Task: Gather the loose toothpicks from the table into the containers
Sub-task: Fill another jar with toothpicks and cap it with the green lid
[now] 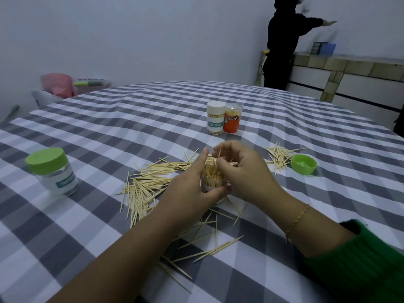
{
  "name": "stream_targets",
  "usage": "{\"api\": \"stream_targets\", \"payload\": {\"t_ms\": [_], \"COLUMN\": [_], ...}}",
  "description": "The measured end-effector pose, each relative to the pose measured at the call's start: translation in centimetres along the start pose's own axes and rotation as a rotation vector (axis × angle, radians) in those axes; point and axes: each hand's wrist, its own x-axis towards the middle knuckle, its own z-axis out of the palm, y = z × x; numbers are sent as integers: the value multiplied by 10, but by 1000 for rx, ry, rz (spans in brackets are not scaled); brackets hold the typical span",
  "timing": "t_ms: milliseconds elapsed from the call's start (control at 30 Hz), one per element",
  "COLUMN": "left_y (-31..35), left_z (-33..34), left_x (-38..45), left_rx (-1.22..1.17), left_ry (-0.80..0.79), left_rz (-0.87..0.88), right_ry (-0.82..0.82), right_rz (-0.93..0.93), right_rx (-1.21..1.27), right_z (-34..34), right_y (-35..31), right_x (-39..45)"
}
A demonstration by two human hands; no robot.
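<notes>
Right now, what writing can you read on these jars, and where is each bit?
"TOOTHPICK": teal label on the white-capped jar, read in full.
"TOOTH...": teal label on the green-lidded jar; the rest curves out of sight.
Orange jar: a small dark emblem, too small to read.
Jar in the left hand: label hidden by the fingers.
Nothing else legible.

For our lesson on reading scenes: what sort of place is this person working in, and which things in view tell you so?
Probably a plain room in a home, though that is uncertain. A large table under a grey-and-white checked cloth, bare white walls, and a tiled counter where another person stands all suggest a domestic room.
</notes>
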Motion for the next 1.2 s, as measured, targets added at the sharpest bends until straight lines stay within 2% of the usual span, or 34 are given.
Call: {"api": "stream_targets", "payload": {"t_ms": [100, 200, 267, 400, 500, 567, 667, 733, 800, 933, 1033, 1200], "left_y": [-1, -1, -1, -2, -2, -1, -3, -2, -2, -1, -1, -2], "left_z": [0, 1, 1, 2, 3, 2, 2, 2, 2, 2, 2, 3], "left_x": [0, 0, 0, -1, -1, -1, -1, 0, -1, -1, -1, -1], "left_rx": [-47, -64, -62, -59, -2, 41, 58, 65, 72, 85, 82, 63], "left_ry": [-2, 15, 25, 13, 0, -8, -17, -17, -14, -6, 0, 8], "left_rz": [-17, -23, -20, 1, 25, 33, 36, 34, 36, 45, 50, 62], "right_ry": [-49, -145, -174, -212, -117, -89, -150, -159, -165, -278, -302, -359], "right_rz": [-79, -202, -241, -160, -100, 0, 230, 324, 333, 190, 97, 80], "right_rx": [-42, -259, -307, -166, -149, -389, -908, -1010, -962, -860, -834, -719], "right_z": [0, 0, 1, -6, -20, -36, -63, -74, -78, -63, -47, -29], "right_y": [2, 5, 5, 1, 7, 19, 43, 56, 60, 57, 56, 56], "right_x": [-2, -5, -6, -5, 5, 17, 28, 29, 28, 26, 27, 36]}}
